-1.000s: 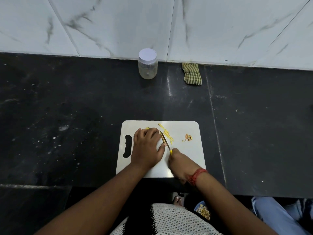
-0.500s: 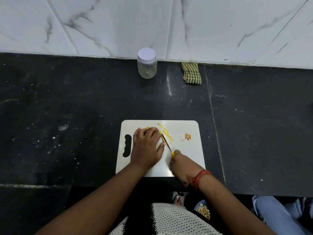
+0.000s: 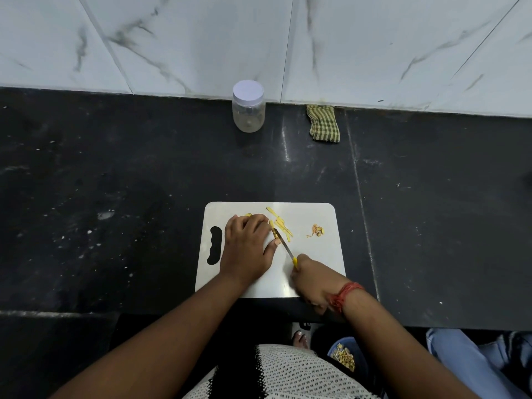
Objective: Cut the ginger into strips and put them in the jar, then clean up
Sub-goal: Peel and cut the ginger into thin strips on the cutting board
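Ginger strips, thin and pale yellow, lie beside the left hand pressing ginger; right hand grips the knife.

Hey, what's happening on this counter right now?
A person is slicing ginger on a white plastic cutting board. The left hand pins the piece down while the right hand works a yellow-handled knife beside it. Yellow ginger strips lie on the board. The clear jar with a white lid stands closed by the wall.
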